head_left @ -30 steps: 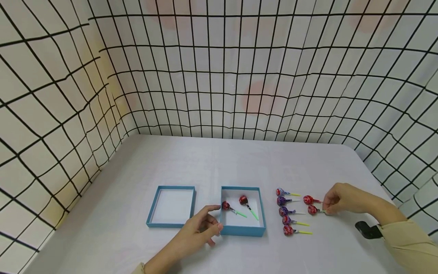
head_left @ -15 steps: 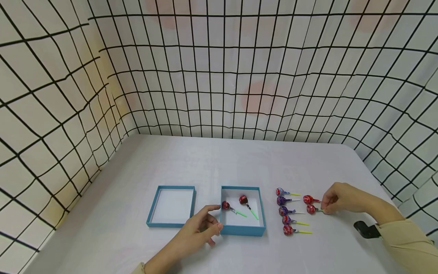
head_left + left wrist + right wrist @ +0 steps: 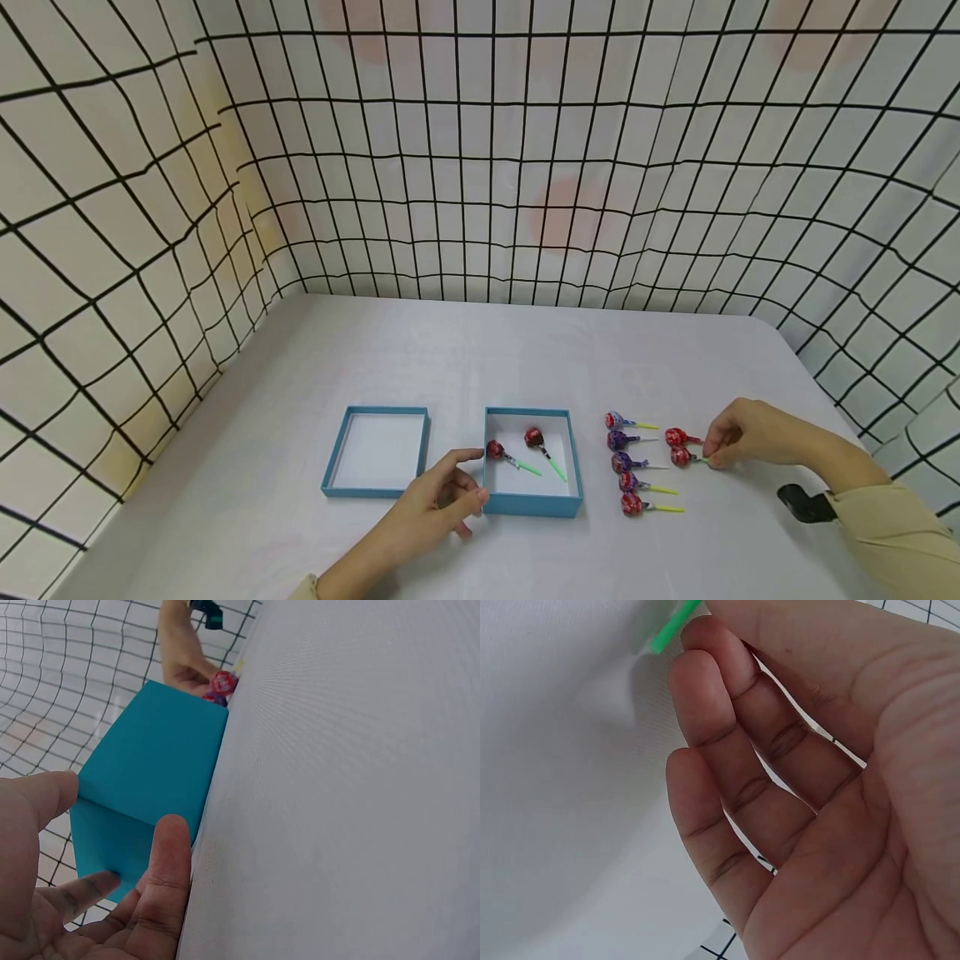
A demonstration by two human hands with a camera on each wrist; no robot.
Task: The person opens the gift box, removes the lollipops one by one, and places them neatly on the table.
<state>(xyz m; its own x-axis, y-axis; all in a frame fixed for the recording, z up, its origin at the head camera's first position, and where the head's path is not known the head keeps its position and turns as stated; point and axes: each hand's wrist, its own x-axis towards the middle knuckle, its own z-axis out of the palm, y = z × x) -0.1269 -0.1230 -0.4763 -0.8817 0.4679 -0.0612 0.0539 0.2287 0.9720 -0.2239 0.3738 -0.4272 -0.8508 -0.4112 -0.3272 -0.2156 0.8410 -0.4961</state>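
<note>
A blue box [image 3: 531, 505] sits mid-table with two red-wrapped lollipops, one of them this lollipop [image 3: 533, 437], lying inside. At its near left corner my left hand [image 3: 442, 498] rests, its fingers spread and touching the walls; the left wrist view shows the fingertips against the blue side [image 3: 154, 754]. My right hand [image 3: 757, 433] pinches the stick of a red lollipop [image 3: 681, 456] that lies on or just above the table. In the right wrist view, the end of a green stick [image 3: 676, 626] pokes out by the fingers. Just behind it lies another red lollipop [image 3: 677, 437].
Several lollipops lie in a column right of the box, such as a purple one [image 3: 619, 440] and a red one with a yellow stick [image 3: 632, 504]. A shallow blue lid [image 3: 325, 483] lies on the left. Black netting [image 3: 491, 200] rises around the white table [image 3: 465, 358].
My right hand has shifted the red lollipop slightly left and away from me, closer to the one behind it. The left hand and the box have stayed put.
</note>
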